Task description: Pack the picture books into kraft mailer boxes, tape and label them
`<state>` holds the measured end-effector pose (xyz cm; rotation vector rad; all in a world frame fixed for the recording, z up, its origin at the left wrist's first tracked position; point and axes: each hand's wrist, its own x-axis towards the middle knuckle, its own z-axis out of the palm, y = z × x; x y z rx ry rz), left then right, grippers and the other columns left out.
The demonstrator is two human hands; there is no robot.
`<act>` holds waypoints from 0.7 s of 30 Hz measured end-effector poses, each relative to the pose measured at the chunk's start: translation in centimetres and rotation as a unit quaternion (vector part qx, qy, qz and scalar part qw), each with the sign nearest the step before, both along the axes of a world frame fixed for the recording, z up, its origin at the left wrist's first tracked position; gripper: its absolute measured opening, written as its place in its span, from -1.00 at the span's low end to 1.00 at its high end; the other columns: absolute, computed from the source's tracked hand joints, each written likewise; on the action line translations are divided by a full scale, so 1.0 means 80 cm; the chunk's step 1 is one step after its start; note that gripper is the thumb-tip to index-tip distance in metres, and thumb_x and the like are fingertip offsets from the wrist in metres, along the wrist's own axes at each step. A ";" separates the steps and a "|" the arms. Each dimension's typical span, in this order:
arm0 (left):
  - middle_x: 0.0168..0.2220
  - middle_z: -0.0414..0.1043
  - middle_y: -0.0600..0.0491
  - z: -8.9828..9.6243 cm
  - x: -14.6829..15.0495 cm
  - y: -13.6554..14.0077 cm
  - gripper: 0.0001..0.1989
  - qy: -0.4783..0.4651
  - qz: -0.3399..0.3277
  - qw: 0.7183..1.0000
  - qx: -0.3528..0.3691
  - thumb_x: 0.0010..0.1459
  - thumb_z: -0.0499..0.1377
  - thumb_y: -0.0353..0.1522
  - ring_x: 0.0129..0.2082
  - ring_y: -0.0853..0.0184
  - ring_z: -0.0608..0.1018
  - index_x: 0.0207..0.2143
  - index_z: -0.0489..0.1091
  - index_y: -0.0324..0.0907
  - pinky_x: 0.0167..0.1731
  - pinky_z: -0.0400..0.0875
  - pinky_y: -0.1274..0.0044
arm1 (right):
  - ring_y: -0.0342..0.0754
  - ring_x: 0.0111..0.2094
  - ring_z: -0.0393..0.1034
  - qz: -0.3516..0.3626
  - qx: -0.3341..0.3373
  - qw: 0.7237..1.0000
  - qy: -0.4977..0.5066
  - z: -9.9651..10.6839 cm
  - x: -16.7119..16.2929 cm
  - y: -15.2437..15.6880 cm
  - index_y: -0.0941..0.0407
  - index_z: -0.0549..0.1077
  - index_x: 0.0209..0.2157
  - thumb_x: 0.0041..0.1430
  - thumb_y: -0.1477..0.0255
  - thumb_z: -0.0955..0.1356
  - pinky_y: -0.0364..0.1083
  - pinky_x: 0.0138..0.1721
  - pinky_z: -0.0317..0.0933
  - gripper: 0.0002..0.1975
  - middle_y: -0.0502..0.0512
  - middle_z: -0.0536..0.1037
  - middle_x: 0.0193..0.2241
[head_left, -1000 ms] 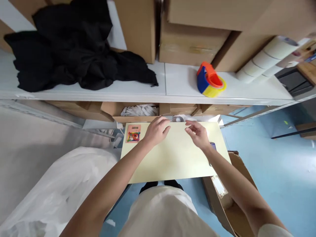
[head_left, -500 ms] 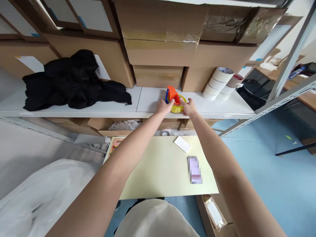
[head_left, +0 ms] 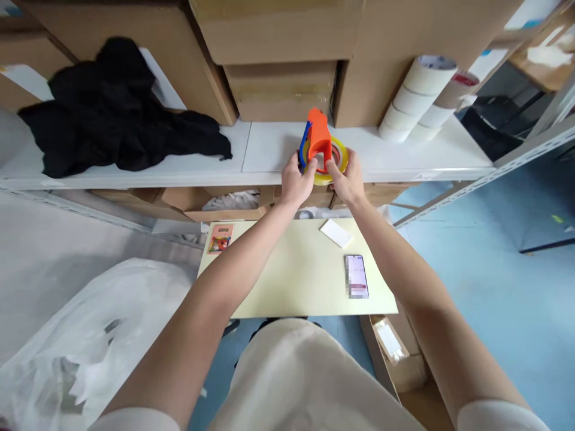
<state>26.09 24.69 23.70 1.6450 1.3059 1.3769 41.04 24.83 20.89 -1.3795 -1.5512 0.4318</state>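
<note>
Between my two hands is an orange and blue tape dispenser with a roll of yellow tape on it. My left hand is closed on its left side, thumb against the lower orange part. At its right side, my right hand grips it with the thumb across the front and the fingers behind the tape roll. The dispenser is held upright at the shelf's front edge. My fingertips behind it are partly hidden.
A white shelf carries a black cloth, stacked tape rolls and cardboard boxes. On the pale table below lie a phone, a white box and a small card. A white plastic bag is at left.
The dispenser has come up and nearer to me in both hands, turning more upright. The view has tilted down, showing more of my body and the floor.
</note>
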 end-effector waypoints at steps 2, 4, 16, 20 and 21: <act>0.01 0.38 -0.06 -0.011 -0.006 -0.047 -0.52 -0.031 -0.016 0.999 0.017 0.14 0.13 -0.13 0.03 0.23 0.42 0.06 0.24 -0.14 -0.02 0.33 0.43 | 0.14 0.13 0.14 -0.009 0.006 1.000 0.003 -0.008 -0.001 -0.050 0.04 0.04 0.19 0.19 0.04 0.19 0.20 0.01 0.21 -0.38 0.22 0.22 0.09; 0.08 0.31 -0.07 -0.034 -0.012 -0.101 -0.46 -0.057 -0.030 0.998 -0.009 0.12 0.15 -0.14 0.05 0.22 0.40 0.12 0.17 -0.09 -0.09 0.40 0.46 | 0.16 0.13 0.14 -0.016 -0.004 1.000 0.007 -0.024 -0.004 -0.109 0.03 0.00 0.21 0.17 0.06 0.23 0.21 0.04 0.18 -0.34 0.24 0.22 0.10; 0.01 0.35 -0.14 -0.269 -0.025 -0.255 -0.51 -0.130 -0.096 0.925 -0.344 0.00 0.24 -0.31 0.02 0.17 0.40 0.01 0.28 -0.17 -0.16 0.47 0.40 | 0.18 0.10 0.15 -0.040 -0.276 0.960 -0.004 -0.263 -0.019 -0.304 0.15 0.06 0.15 0.12 0.12 0.27 0.18 0.07 0.12 -0.35 0.35 0.24 0.03; -0.02 0.39 -0.11 -0.291 -0.027 -0.242 -0.49 -0.090 -0.093 0.918 -0.375 -0.06 0.27 -0.41 -0.03 0.19 0.43 0.00 0.29 -0.18 -0.03 0.37 0.34 | 0.17 0.10 0.15 -0.033 -0.327 0.944 0.009 -0.279 -0.017 -0.294 0.19 0.02 0.17 0.11 0.13 0.27 0.15 0.07 0.15 -0.30 0.39 0.19 0.07; -0.03 0.40 -0.11 -0.295 -0.028 -0.239 -0.47 -0.074 -0.092 0.917 -0.380 -0.07 0.27 -0.43 -0.03 0.20 0.44 0.01 0.29 -0.19 0.01 0.33 0.33 | 0.18 0.10 0.16 -0.032 -0.338 0.941 0.014 -0.282 -0.017 -0.291 0.22 0.00 0.18 0.11 0.13 0.28 0.15 0.06 0.16 -0.28 0.42 0.17 0.08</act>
